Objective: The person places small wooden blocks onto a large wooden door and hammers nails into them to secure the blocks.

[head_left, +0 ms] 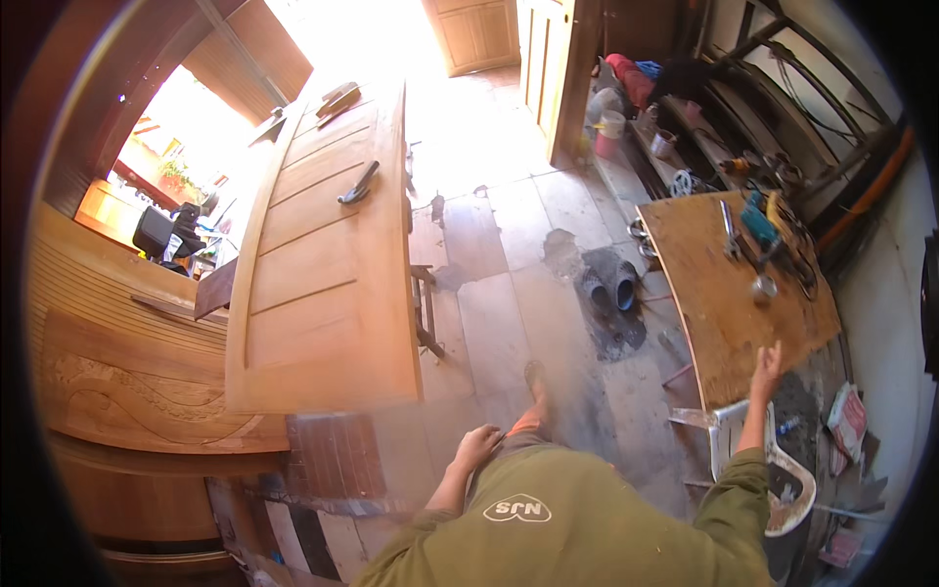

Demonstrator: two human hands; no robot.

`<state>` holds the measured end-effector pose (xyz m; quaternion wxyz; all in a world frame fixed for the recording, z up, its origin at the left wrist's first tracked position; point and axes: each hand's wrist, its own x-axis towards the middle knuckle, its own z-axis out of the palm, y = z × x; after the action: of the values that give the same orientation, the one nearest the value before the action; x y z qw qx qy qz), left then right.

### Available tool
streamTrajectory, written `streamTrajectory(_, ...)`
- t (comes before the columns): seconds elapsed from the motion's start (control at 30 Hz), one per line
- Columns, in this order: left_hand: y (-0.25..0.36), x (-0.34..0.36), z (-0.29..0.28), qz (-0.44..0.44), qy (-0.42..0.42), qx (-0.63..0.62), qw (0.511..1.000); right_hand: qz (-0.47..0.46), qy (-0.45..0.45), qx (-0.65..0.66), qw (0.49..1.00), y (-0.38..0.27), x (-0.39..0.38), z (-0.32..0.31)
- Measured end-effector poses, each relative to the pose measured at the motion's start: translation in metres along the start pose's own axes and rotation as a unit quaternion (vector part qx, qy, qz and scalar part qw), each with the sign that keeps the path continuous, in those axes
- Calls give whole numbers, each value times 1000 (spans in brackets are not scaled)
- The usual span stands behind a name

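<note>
The right hand (pixel 766 367), at the right of the frame, is raised with fingers spread and holds nothing; its fingertips lie at the near edge of a plywood board (pixel 719 323), touching it or just over it, I cannot tell which. The left hand (pixel 477 447), low in the middle of the frame, hangs beside the person's leg, fingers curled loosely inward and empty as far as can be seen.

The board fills the right middle of the frame and rests over a white plastic chair (pixel 743 440), which shows below the right hand. At the board's far end, toward the upper right, lie a teal power tool (pixel 758 223), a metal hand tool (pixel 729 233) and a small round metal piece (pixel 764 288). Left of the board, on the stone floor (pixel 509 323), sits a pair of dark shoes (pixel 611 289). The person's foot (pixel 536 386) shows on the floor above the left hand.

A large panelled wooden door (pixel 323 284) lies flat in the left middle of the frame, raised off the floor, well apart from both hands. A dark tool (pixel 359 184) rests on its upper part, and more tools (pixel 337 101) lie at its far end near the top of the frame. A carved wooden panel (pixel 127 382) leans at the lower left. Buckets (pixel 609 132) and clutter stand along the wall at the upper right.
</note>
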<state>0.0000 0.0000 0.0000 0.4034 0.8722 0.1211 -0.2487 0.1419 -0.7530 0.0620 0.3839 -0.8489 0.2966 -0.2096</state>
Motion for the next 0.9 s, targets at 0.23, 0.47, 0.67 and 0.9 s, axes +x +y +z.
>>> streamTrajectory(0.23,118,231,-107,135,52,22,989,-102,129,-249,954,-31,178,47)
streamTrajectory(0.47,177,325,-191,80,35,96,992,33,-16,-189,981,-12,235,87)
streamTrajectory(0.67,172,389,-216,30,46,78,995,83,104,-225,965,-34,253,135)
streamTrajectory(0.9,258,464,-234,41,53,84,994,162,282,-300,897,-100,217,158)
